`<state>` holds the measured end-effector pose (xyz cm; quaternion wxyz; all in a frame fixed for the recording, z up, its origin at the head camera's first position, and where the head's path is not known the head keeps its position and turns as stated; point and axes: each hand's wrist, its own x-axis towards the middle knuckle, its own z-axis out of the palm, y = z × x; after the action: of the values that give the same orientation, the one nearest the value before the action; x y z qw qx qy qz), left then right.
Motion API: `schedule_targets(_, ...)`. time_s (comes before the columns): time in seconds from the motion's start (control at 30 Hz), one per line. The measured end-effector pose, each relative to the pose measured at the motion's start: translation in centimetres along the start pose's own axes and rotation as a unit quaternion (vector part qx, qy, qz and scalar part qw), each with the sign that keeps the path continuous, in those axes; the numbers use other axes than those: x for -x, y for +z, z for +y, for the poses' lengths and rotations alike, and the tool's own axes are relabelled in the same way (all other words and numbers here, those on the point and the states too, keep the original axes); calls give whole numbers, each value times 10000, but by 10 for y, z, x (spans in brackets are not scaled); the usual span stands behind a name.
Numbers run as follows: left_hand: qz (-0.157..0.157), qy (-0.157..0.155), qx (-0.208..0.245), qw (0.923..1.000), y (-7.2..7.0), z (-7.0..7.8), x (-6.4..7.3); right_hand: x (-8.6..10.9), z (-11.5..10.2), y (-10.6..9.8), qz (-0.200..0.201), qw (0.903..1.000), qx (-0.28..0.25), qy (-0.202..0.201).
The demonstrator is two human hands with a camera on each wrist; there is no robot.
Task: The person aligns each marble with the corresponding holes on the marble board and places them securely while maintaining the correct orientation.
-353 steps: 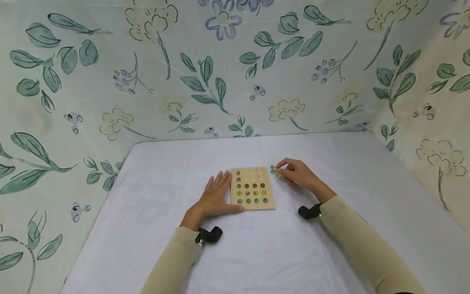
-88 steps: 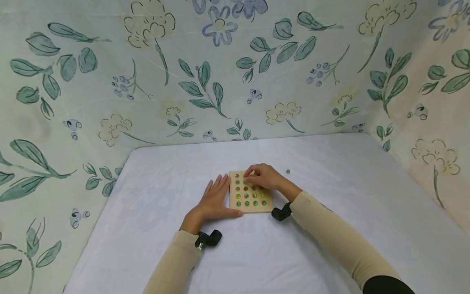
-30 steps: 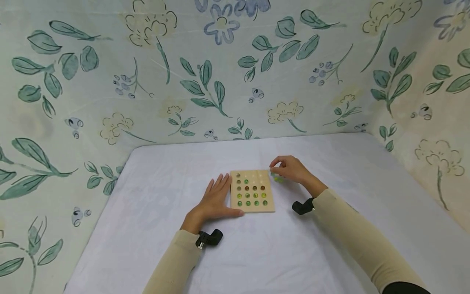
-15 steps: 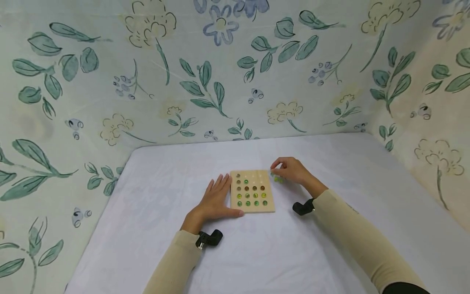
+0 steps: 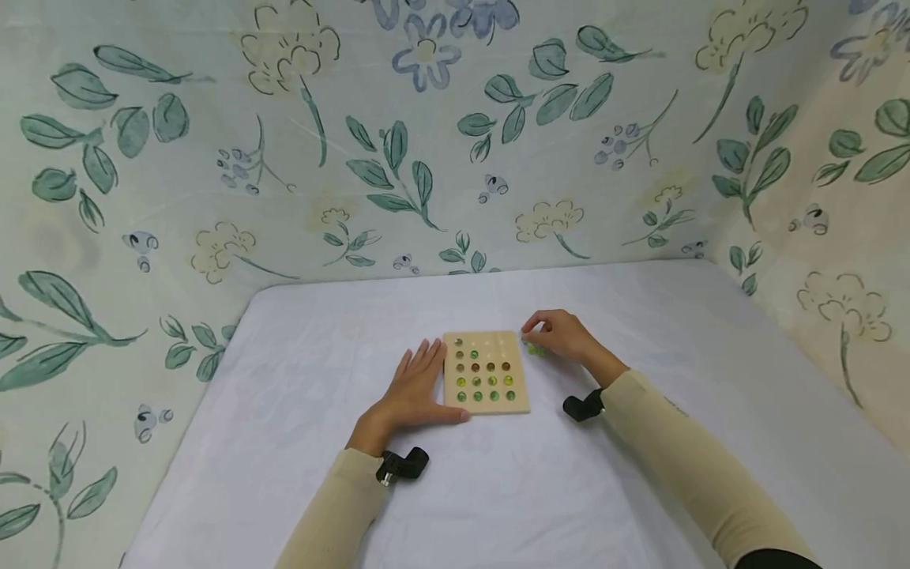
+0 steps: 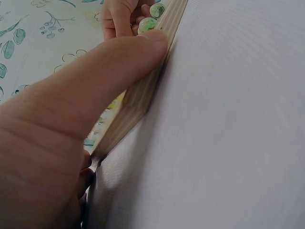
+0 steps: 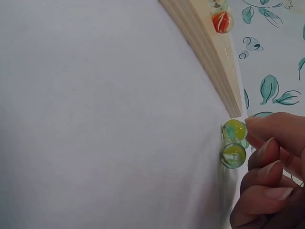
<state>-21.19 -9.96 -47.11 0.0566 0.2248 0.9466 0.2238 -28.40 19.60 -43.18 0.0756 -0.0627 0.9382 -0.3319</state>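
A square wooden board (image 5: pixel 522 401) with rows of round hollows lies flat on the white cloth. Glass marbles fill its three near rows; a green marble (image 5: pixel 474 355) sits second in the row beyond. My left hand (image 5: pixel 412 387) rests along the board's left side with straight fingers, its thumb (image 6: pixel 128 59) along the near edge. Just off the far right corner, my right hand (image 5: pixel 559 335) is down at loose marbles, fingers curled. In the right wrist view a fingertip meets a yellow-green marble (image 7: pixel 234 130), with another marble (image 7: pixel 233 155) below it; I cannot tell whether one is pinched.
The white cloth (image 5: pixel 455 498) covers the table on all sides of the board. A flower-patterned fabric (image 5: pixel 426 158) hangs behind and on both sides. Black wrist cameras are strapped to both forearms, one (image 5: pixel 584 406) low beside the board's right side.
My right hand has gone over the board and come back right to the loose marbles. A green marble now sits in the second row's second hollow. My left hand stays in place.
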Motion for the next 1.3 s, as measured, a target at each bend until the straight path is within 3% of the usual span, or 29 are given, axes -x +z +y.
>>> schedule_targets(1.3, -28, -14, -69, 10000, -1, -1, -1, -3, -5, 3, -65, 9999, 127, 77)
